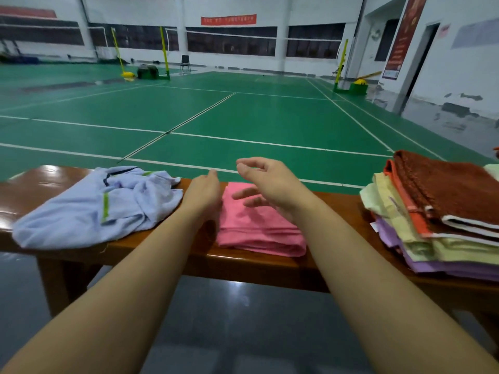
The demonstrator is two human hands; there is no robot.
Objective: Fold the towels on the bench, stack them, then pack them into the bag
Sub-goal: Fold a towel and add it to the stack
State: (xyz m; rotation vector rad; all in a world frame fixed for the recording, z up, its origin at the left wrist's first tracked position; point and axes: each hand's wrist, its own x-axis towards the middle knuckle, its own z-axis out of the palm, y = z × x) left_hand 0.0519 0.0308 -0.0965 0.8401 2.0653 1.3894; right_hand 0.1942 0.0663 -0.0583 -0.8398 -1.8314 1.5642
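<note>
Green badminton courts stretch out behind the glossy wooden bench (259, 263) you are working at. Your folded pink towel (259, 228) lies flat in the middle of it, its long axis running away from you across the bench's width. Your left hand (204, 194) rests just beside the towel's left edge, fingers relaxed and holding nothing; your right hand (266, 179) hovers directly over its far half, fingers loosely curled and empty. The stack of folded towels (437, 222) sits to your right, near the pink one, so your right hand is the nearer for carrying it over, likely the next step. A crumpled pale blue towel (100, 206) waits unfolded to your left, just beyond your left wrist. No bag shows in view.
</note>
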